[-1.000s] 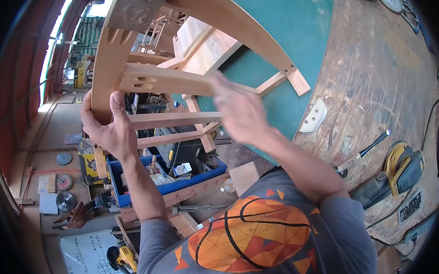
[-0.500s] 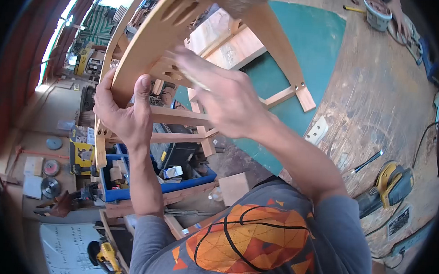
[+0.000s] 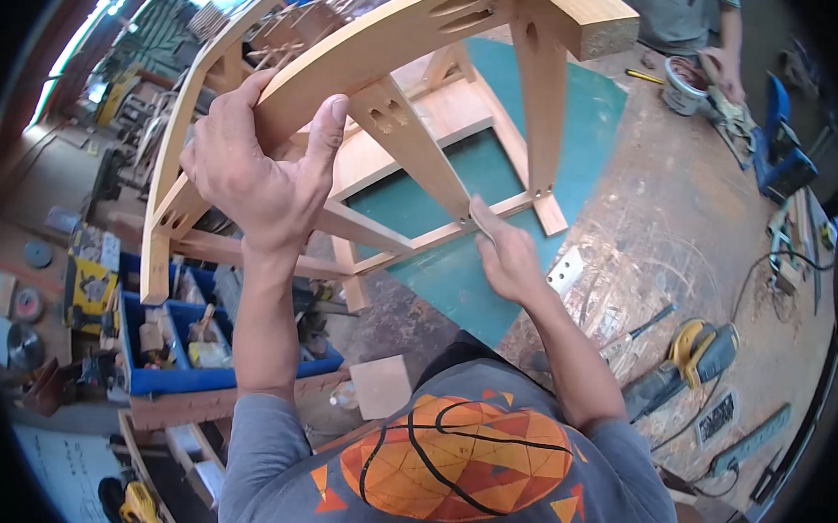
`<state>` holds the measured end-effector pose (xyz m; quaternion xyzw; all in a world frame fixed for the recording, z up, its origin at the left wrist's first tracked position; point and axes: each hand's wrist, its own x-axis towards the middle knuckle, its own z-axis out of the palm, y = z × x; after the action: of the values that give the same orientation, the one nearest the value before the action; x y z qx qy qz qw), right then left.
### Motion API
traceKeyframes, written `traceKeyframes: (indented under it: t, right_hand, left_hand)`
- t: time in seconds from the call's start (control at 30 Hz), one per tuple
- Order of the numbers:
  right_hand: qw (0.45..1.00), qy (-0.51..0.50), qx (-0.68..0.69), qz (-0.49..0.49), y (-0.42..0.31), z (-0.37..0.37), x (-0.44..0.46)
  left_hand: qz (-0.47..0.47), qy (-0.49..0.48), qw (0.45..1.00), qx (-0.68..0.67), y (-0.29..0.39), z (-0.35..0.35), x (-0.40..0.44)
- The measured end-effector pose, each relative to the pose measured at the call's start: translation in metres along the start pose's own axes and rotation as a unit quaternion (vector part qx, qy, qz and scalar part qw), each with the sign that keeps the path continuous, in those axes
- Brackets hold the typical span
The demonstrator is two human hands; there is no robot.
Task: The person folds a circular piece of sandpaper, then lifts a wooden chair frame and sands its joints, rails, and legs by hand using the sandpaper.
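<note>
A pale wooden chair frame (image 3: 391,45) with curved rails, slats and oval pocket holes stands tilted in front of me. My left hand (image 3: 264,166) is closed round its upper curved rail, thumb on the near side. Lower down, my right hand (image 3: 511,256) is closed on a thin pale sheet (image 3: 482,229), like folded sandpaper, mostly hidden by the fingers. Its fingertips are at the joint where the middle slat (image 3: 424,150) meets the lower rail (image 3: 429,236). Under the frame lies a green mat (image 3: 589,110).
On the workbench (image 3: 644,243) to the right are a yellow sander (image 3: 700,353), a screwdriver-like tool (image 3: 641,325) and a white perforated plate (image 3: 565,271). Another person's hand (image 3: 724,74) is beside a tub (image 3: 686,86). A blue divided bin (image 3: 217,379) sits lower left.
My right hand has moved from the upper part of the frame down to the lower rail joint. The left hand still grips the upper rail, and the view has shifted.
</note>
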<state>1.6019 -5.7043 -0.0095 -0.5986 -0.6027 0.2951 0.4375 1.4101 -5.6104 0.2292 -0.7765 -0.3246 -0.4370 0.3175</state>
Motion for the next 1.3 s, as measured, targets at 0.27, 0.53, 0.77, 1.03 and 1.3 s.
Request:
traceKeyframes:
  t: [0.27, 0.53, 0.77, 1.03, 1.3]
  right_hand:
    - [0.931, 0.143, 0.255, 0.217, -0.018, -0.007, -0.066]
    - [0.946, 0.253, 0.116, 0.163, -0.072, 0.071, -0.094]
    - [0.982, 0.084, 0.018, 0.167, -0.087, 0.071, -0.113]
    - [0.905, 0.309, -0.218, -0.197, -0.165, -0.144, -0.031]
    - [0.878, 0.098, -0.384, -0.270, -0.216, -0.286, 0.169]
  left_hand:
    - [0.039, 0.067, 0.974, -0.212, 0.023, -0.006, -0.069]
    - [-0.091, -0.222, 0.793, -0.560, 0.099, -0.004, -0.253]
    - [-0.139, -0.272, 0.711, -0.634, 0.091, 0.001, -0.269]
    - [-0.221, 0.004, 0.719, -0.659, 0.145, 0.045, -0.174]
    - [-0.251, 0.180, 0.783, -0.540, 0.207, 0.126, -0.047]
